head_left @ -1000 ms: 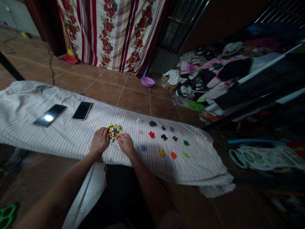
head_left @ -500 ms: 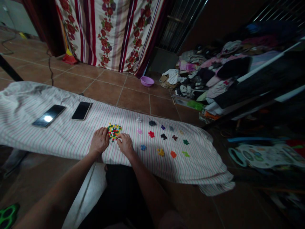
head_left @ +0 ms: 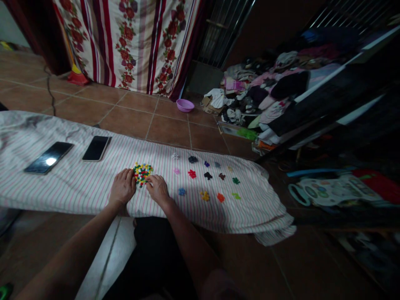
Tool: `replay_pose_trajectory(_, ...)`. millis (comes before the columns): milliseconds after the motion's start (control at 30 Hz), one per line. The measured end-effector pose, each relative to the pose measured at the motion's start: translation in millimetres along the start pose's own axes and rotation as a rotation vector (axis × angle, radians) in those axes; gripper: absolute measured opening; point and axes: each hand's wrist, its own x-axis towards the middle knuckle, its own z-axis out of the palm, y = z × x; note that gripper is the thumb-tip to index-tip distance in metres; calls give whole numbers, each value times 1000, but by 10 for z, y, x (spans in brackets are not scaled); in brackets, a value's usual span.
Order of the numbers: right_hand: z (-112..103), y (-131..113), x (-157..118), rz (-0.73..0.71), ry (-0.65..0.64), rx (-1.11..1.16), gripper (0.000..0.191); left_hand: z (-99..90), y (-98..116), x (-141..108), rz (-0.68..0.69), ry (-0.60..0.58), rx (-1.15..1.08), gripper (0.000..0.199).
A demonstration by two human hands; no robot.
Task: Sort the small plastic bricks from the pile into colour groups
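Note:
A mixed pile of small coloured pieces (head_left: 143, 173), mostly yellow, green, red and white, lies on a striped cloth (head_left: 103, 183). Flat on the cloth, my left hand (head_left: 123, 186) rests against the pile's left side, fingers stretched out. My right hand (head_left: 158, 189) is at the right edge, its fingertips drawn together; whatever they pinch is too small to make out. Rightward lie little single-colour heaps, among them a red heap (head_left: 191, 174), a blue heap (head_left: 181, 191), a yellow heap (head_left: 204, 196), an orange heap (head_left: 220, 197) and a black heap (head_left: 208, 176).
Two phones, a dark phone (head_left: 49, 158) and another phone (head_left: 96, 148), lie on the cloth to the left. Beyond it, a purple basin (head_left: 185, 106) stands on the tiled floor. Clothes (head_left: 259, 89) are heaped at the back right.
The whole view has shifted, so everything appears further left. Both hands stay at the mixed pile, with only slight finger movement on the right. The small heaps look the same.

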Motion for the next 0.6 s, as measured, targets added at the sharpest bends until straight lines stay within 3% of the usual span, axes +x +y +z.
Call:
replay_pose_trajectory(333, -23, -11, 2, 17, 27, 46, 16, -13, 3, 2, -9, -9, -6, 38)
replay_pose_trajectory(600, -84, 12, 3, 151, 73, 111, 15, -1, -16, -14, 44, 23, 17, 37)
